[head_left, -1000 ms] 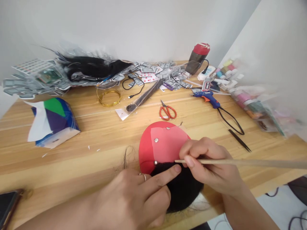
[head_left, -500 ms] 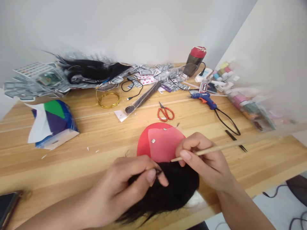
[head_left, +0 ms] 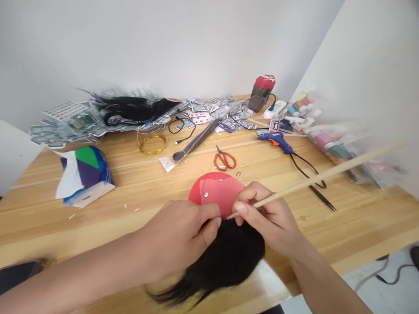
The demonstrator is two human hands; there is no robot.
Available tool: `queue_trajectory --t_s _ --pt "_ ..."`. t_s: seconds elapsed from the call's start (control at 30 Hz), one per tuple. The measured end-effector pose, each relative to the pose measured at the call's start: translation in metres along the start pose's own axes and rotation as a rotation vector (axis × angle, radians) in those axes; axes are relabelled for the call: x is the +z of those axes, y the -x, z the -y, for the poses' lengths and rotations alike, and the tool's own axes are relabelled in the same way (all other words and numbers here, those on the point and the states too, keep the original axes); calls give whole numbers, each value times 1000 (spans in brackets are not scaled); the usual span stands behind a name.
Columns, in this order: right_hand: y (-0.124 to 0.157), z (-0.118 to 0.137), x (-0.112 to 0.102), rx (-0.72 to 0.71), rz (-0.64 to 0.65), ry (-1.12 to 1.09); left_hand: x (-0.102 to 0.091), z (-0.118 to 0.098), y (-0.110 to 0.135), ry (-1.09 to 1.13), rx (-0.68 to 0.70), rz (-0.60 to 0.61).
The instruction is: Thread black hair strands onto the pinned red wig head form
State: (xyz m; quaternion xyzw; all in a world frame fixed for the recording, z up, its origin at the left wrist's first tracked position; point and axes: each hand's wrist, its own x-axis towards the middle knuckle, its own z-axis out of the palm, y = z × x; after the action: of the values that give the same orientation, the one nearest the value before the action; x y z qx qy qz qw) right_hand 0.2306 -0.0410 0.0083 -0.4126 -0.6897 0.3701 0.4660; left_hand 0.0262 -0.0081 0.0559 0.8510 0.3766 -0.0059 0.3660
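Note:
My right hand holds a thin wooden stick in a pinch, its tip touching the border between a red round piece and a bundle of black hair. The red piece has a paler layer and two small silvery studs on it. My left hand is closed, thumb against index finger, over the left side of that border; what sits between its fingertips is hidden. The hair spreads from the red piece toward the table's front edge, over a shiny clear sheet.
Red-handled scissors, a blue glue gun and black tweezers lie on the wooden table. Further back are golden wire, scattered playing cards and a red-lidded bottle. A phone lies at left.
My left hand has moved up and right to the edge of the red piece, its fingers now closed together. The stick has tilted more steeply. The whole view has shifted slightly.

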Motion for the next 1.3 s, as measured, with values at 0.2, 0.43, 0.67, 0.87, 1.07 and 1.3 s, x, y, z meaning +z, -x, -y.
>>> queue_trajectory --t_s 0.2,0.43,0.67,0.87,1.07,1.3 --pt "-4 2 -1 10 -1 -17 2 -3 -3 -190 29 -87" --pt "-3 2 1 46 1 -109 6 -10 -4 -448 44 -164" --pt "-5 1 2 80 -12 -130 8 -22 -2 -685 78 -122" --pt "-4 5 1 99 -18 -104 11 -1 12 -491 211 -212" --pt "-6 6 1 108 -19 -140 16 21 27 -337 382 -277" --pt "-2 1 1 152 -24 -218 31 36 18 -229 685 -437"
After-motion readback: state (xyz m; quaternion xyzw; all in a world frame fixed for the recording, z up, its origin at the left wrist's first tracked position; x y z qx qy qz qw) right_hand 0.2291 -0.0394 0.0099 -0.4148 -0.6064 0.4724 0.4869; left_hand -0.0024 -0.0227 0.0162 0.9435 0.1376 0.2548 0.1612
